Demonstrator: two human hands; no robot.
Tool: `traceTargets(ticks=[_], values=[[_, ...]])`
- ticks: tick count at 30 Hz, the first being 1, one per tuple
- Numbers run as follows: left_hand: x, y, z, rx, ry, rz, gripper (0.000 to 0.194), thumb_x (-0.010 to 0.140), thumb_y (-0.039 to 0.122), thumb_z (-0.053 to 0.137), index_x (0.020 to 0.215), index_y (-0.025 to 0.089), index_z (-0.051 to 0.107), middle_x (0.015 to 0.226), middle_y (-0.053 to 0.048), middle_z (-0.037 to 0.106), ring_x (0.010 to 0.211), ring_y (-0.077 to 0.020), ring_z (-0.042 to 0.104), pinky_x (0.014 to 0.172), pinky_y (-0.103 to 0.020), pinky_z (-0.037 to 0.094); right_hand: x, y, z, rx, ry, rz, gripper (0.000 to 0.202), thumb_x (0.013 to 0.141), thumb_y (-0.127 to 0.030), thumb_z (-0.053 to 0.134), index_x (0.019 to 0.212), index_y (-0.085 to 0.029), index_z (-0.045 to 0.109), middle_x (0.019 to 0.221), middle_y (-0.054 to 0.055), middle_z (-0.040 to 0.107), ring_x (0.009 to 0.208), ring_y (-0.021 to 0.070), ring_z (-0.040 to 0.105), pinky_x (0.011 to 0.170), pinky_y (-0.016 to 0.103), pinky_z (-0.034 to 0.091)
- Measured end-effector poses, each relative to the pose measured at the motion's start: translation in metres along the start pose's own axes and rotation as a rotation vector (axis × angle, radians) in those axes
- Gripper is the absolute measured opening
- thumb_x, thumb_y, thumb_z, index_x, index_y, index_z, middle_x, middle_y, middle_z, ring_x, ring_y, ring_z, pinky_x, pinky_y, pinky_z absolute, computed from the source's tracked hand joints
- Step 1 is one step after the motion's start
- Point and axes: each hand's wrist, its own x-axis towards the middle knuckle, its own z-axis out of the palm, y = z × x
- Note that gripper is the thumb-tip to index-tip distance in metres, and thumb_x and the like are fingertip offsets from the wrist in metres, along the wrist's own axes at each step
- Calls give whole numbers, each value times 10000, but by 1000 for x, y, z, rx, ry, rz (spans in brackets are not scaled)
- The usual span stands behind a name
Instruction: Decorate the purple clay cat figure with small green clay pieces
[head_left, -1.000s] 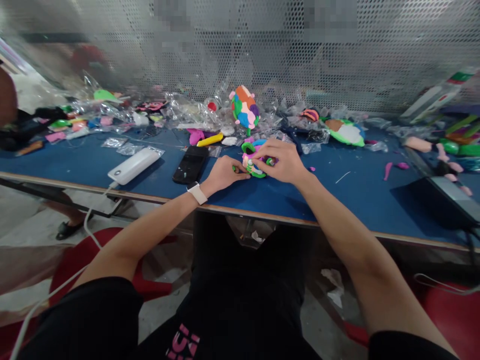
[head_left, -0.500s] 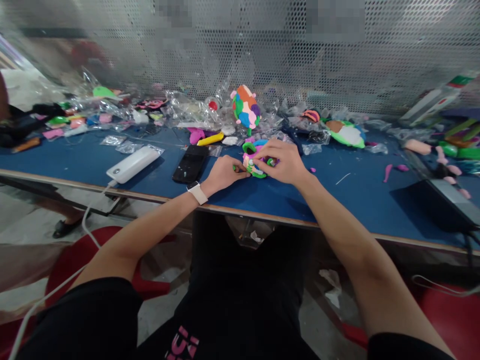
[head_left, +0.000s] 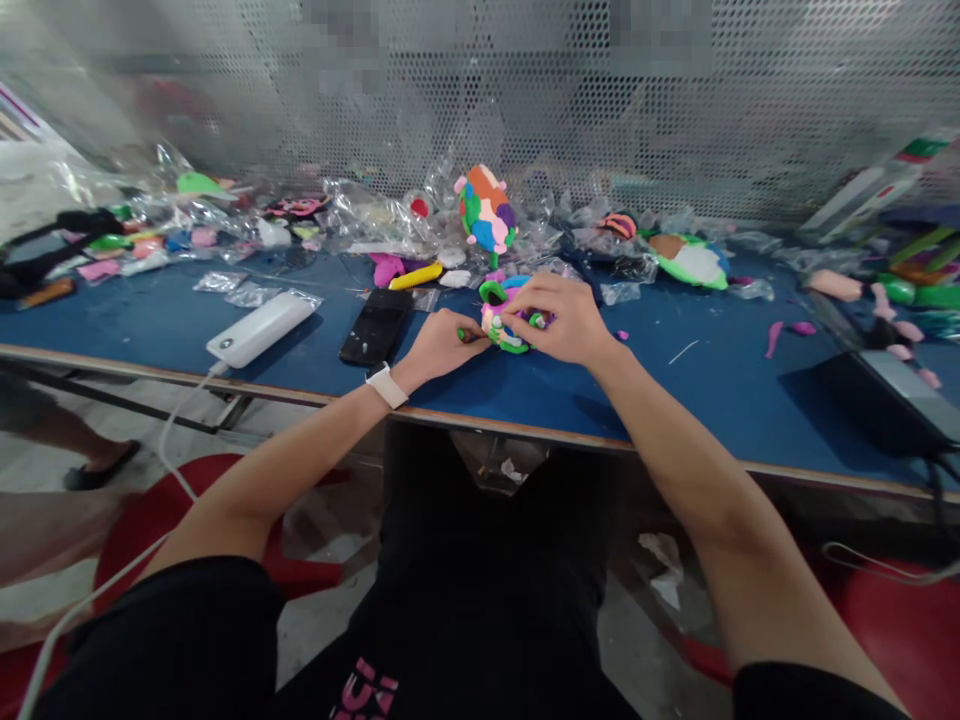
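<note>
I see a small multicoloured clay figure (head_left: 495, 318) at the middle of the frame, sitting on the blue counter (head_left: 465, 395) between both hands. The right hand (head_left: 561, 318) reaches over it, its grip of thumb and forefinger pinched together on the figure's front. The left hand (head_left: 446, 342) comes in low at the figure's left side, fingers curled, with a bit of green clay (head_left: 462, 333) showing among them; I cannot tell whether that grip is clamped or merely resting there.

Just left of centre lie a black phone (head_left: 375, 328) and, above it, a yellow utility knife (head_left: 416, 277). Farther left, a white power bank (head_left: 259, 332) trails its cable over the near edge. Behind the figure, at upper centre, stands a patchwork clay ball (head_left: 489, 212) among crumpled clear plastic wrappers (head_left: 375, 222), against a perforated metal panel (head_left: 480, 80). A black box (head_left: 885, 400) sits at right.
</note>
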Motion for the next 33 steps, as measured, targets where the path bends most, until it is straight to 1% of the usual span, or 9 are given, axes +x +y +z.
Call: traceTargets(ticks=[5, 12, 18, 22, 27, 33], values=[[-1, -1, -1, 1, 14, -16, 120, 865, 310, 767, 867, 216, 842, 768, 3, 790, 655, -107, 646, 679, -252, 453, 0, -1, -1, 1, 3, 0, 126, 990, -332, 696, 931, -278, 793, 906, 12, 782, 853, 185, 719, 798, 352, 573], [0, 1, -2, -15, 8, -14, 75, 836, 235, 747, 839, 199, 812, 748, 10, 763, 660, -104, 626, 693, -254, 454, 1, -3, -2, -7, -26, 50, 156, 994, -361, 676, 919, -289, 793, 916, 17, 792, 869, 198, 721, 816, 383, 590], [2, 1, -2, 42, 7, -9, 88, 857, 254, 750, 862, 192, 812, 773, -5, 768, 676, -122, 629, 693, -263, 447, 2, -3, -3, -7, -18, 46, 154, 989, -361, 687, 904, -277, 784, 906, 25, 804, 880, 208, 739, 819, 384, 596], [2, 0, -1, 18, 5, -19, 83, 853, 244, 749, 860, 186, 807, 798, -8, 785, 679, -116, 639, 702, -255, 456, 1, -3, -2, 4, 6, 27, 151, 988, -350, 698, 893, -267, 781, 910, 28, 806, 866, 201, 742, 821, 379, 602], [2, -1, -1, 11, 9, -25, 113, 861, 270, 732, 871, 186, 805, 791, -13, 777, 680, -114, 632, 697, -259, 447, 2, -4, -2, -7, 14, 38, 126, 979, -330, 709, 881, -285, 775, 923, 9, 811, 873, 199, 746, 835, 389, 615], [3, 0, -1, 10, 4, -22, 94, 871, 271, 736, 876, 193, 789, 831, -14, 782, 705, -118, 632, 711, -267, 440, 2, -3, -8, -27, 85, 34, 98, 966, -326, 728, 886, -290, 773, 877, 7, 785, 818, 199, 727, 771, 398, 614]])
